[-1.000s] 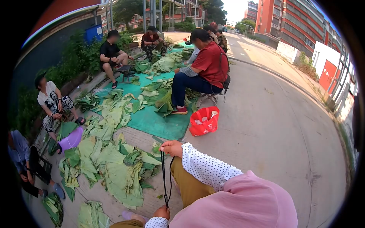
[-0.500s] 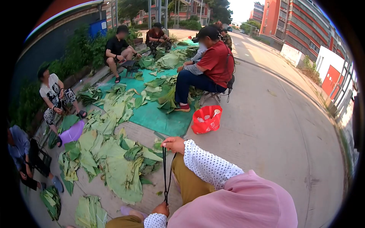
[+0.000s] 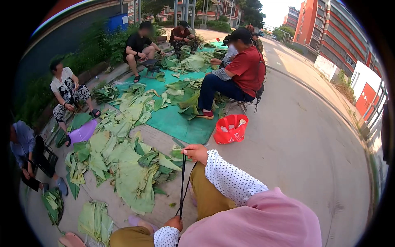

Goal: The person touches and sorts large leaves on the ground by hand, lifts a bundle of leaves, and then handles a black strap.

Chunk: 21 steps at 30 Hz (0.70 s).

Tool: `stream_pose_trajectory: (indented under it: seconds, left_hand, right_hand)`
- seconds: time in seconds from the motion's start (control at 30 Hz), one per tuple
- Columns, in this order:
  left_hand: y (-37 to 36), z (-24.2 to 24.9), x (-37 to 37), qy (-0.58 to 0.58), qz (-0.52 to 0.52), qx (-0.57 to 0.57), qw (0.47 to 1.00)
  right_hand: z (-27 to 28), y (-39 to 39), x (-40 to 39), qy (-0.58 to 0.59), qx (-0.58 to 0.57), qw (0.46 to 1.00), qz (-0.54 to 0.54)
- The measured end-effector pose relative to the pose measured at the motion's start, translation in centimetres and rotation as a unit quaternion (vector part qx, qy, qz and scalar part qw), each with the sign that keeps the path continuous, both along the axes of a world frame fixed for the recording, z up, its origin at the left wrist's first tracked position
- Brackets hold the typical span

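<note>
A thin black cord point(image 3: 182, 181) is pulled taut between my two hands. My right hand point(image 3: 197, 153) pinches its upper end in front of my knee. Lower down, my left hand point(image 3: 174, 222) is closed on the other end beside my thigh; its fingers are partly hidden. The cord looks doubled, with a loose loop bowing out to the right. Just left of my hands lies a spread of large green leaves point(image 3: 135, 181) on the concrete. A smaller flat stack of leaves point(image 3: 95, 220) lies near my foot.
A red bag point(image 3: 230, 129) stands ahead on the pavement, beside a green tarp point(image 3: 177, 127) covered with leaves. A person in a red shirt point(image 3: 245, 72) sits on a stool there. Several other people sit along the left side. A purple sheet point(image 3: 83, 131) lies by one of them.
The view has shifted a little, so the surroundings sit further right. A pinkish object now shows at the bottom left. Both hands still keep the cord stretched between them.
</note>
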<state>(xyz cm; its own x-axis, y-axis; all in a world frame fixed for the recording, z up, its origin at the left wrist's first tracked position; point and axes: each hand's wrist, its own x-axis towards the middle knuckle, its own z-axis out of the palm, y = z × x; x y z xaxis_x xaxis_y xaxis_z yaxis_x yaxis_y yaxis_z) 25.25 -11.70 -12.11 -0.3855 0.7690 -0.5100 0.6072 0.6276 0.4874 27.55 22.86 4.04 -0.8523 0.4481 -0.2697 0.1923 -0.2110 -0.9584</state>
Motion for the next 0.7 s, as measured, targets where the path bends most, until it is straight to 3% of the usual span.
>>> stream_pose_trajectory:
  seconds: [0.7]
  left_hand:
    - [-0.1,-1.6,0.1,0.007,0.006,-0.008,1.000]
  right_hand:
    - [-0.5,0.4,0.1,0.010,-0.010,1.000,-0.012]
